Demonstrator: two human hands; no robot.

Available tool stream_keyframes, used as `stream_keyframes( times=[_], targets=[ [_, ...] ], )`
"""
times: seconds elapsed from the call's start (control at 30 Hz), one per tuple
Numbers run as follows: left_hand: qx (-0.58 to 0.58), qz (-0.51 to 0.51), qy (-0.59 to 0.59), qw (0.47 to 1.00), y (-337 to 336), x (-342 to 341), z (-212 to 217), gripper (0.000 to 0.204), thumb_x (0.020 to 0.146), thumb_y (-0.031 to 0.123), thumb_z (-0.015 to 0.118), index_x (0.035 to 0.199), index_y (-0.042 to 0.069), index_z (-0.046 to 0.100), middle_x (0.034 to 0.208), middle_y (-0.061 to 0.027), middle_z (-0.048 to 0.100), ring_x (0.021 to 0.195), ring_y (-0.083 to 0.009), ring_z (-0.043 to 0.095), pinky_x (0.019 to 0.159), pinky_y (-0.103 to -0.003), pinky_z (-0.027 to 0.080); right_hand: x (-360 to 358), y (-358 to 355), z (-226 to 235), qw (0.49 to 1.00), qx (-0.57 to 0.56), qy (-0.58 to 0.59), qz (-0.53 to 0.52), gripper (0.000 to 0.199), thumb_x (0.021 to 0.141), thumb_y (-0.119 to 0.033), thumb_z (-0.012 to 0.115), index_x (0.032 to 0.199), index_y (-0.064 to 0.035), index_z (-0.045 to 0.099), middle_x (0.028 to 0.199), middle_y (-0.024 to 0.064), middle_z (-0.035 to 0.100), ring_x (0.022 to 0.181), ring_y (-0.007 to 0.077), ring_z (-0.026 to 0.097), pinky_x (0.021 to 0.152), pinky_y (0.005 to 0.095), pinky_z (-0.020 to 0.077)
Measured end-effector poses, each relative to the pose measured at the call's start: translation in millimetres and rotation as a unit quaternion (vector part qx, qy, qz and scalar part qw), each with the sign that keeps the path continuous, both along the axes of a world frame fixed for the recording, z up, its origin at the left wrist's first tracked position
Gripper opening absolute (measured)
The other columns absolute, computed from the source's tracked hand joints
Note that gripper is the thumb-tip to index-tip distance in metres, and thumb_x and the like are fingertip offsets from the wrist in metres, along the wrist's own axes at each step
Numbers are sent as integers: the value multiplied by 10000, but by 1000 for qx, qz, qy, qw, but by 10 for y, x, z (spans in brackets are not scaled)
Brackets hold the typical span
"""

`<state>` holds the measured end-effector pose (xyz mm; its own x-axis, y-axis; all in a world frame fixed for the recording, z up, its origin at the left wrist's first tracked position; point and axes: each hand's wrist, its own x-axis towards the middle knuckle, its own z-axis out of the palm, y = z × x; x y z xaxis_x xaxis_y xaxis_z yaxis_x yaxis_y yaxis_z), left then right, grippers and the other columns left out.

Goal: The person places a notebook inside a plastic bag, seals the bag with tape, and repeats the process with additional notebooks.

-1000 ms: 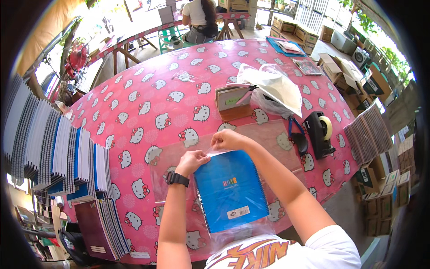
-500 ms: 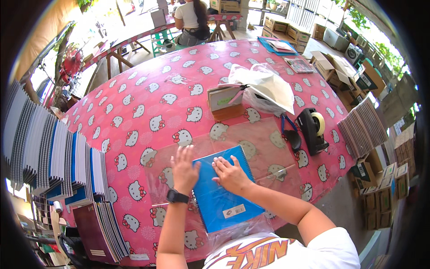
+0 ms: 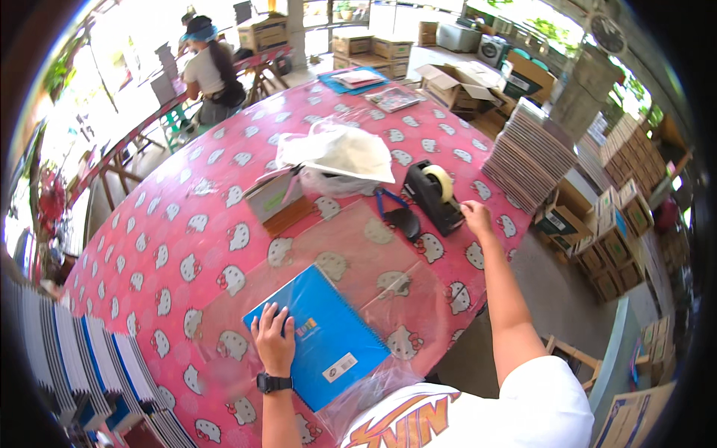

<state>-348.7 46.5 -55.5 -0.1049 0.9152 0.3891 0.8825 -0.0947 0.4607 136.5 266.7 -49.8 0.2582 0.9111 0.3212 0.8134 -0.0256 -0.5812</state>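
The left hand [image 3: 274, 342] lies palm-down; the right hand [image 3: 476, 217] is stretched forward, half-curled.

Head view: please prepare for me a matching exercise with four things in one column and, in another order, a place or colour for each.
Column 1
1. Left hand
2. Right hand
3. Notebook
4. Tape dispenser

Column 2
A. at one end of the tape dispenser
B. mostly black
C. resting on the notebook's cover
D. blue, under one of the hands

Right pairs: 1-C, 2-A, 3-D, 4-B
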Motion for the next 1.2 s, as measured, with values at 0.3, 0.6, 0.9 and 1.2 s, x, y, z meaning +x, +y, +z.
stream_keyframes(
  times=[0.3, 0.6, 0.9, 1.2],
  targets=[
    [9, 11, 22, 1000, 1, -4, -3, 231, 838, 206, 548, 1002, 79, 649, 1126, -98, 583, 1125, -233, 494, 974, -387, 311, 18, 74, 140, 985, 86, 119, 89, 181, 769, -173, 640, 750, 7, 654, 667, 86, 642, 573, 135, 583, 553, 289, 465],
    [78, 34, 43, 995, -41, -16, 34, 213, 797, 199, 578, 953, 83, 665, 1095, -100, 584, 1117, -283, 489, 949, -390, 337, -257, -287, -343, 784, -309, 537, 23, 146, 802, -212, 658, 781, -76, 611, 597, -42, 498, 451, 43, 352, 370, 196, 250],
    [17, 43, -111, 993, -27, -85, -59, 507, 772, 44, 481, 1266, 89, 375, 1104, -126, 591, 1071, -318, 496, 957, -403, 341, -3402, -1014, 418, 772, -393, 329, 377, 294, 769, -331, 685, 735, -41, 654, 625, 11, 572, 472, 62, 441, 422, 204, 323],
    [-116, 44, 133, 983, -11, -5, 41, 509, 881, 395, 444, 1336, 181, 361, 1327, -121, 403, 1253, -326, 304, 1020, -508, 221, -3574, -1156, 412, 895, -292, -236, 241, 764, 578, -685, 652, 994, -45, 643, 1056, 158, 616, 1005, 277, 587, 814, 356, 483]
  ],
)
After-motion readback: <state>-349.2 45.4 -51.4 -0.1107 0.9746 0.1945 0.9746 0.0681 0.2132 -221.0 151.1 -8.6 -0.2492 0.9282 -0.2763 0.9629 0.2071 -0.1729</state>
